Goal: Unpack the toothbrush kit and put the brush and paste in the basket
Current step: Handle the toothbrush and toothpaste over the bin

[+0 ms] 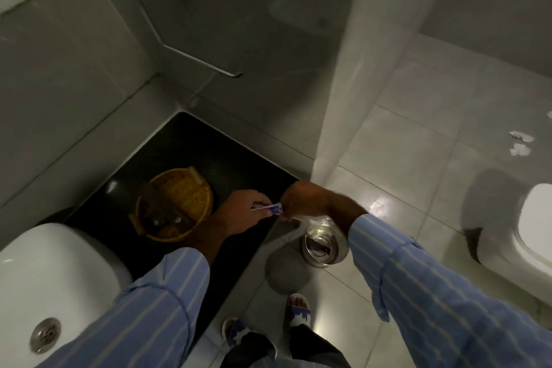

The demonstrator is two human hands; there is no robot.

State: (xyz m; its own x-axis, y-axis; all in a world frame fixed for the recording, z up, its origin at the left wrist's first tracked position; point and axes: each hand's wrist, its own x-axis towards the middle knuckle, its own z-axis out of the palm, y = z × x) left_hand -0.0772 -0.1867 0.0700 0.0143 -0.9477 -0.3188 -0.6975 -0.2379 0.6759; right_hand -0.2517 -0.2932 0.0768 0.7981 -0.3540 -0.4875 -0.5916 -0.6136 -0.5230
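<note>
A round yellow wicker basket (176,203) stands on the black counter (209,155), with dark items lying inside it. Just right of the basket, my left hand (239,212) grips a small white and blue toothbrush kit packet (270,208). My right hand (301,200) pinches the packet's right end, above the counter's edge. Both hands are closed on the packet, whose contents are hidden by my fingers.
A white sink (50,284) with a metal drain sits at the lower left. A steel pedal bin (324,243) stands on the tiled floor below my right wrist. A toilet (525,233) is at the right, and a towel rail (191,54) hangs on the wall.
</note>
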